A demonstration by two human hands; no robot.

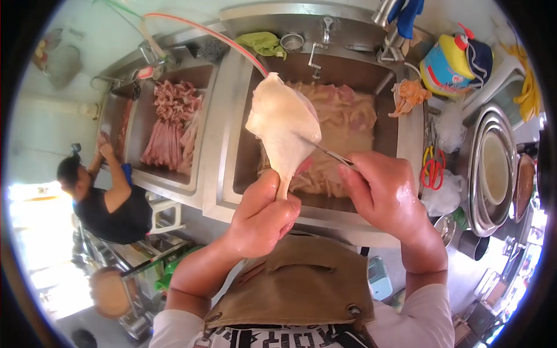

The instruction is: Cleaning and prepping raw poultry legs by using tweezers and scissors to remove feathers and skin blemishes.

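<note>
A pale, skin-on poultry leg [283, 113] is held up over the large steel sink [217, 191], its thin bone end down in my left hand [265, 213]. My right hand [383, 191] grips a slim metal tool [328, 152], perhaps tweezers; its tip touches the right side of the leg. Whether the tool's tips are closed cannot be told. Below, in the large sink, many pieces of raw meat [357, 108] lie in cloudy liquid. A red hose [209, 31] runs down behind the leg, where its end is hidden.
To the left, another sink basin [139, 104] holds rows of raw meat [163, 143]; a co-worker [109, 200] reaches into its far side. A green cloth [263, 42] lies on the back ledge. At right are an orange cloth [409, 96], red-handled scissors [433, 172], a yellow-blue jug [446, 65] and nested metal bowls [474, 174].
</note>
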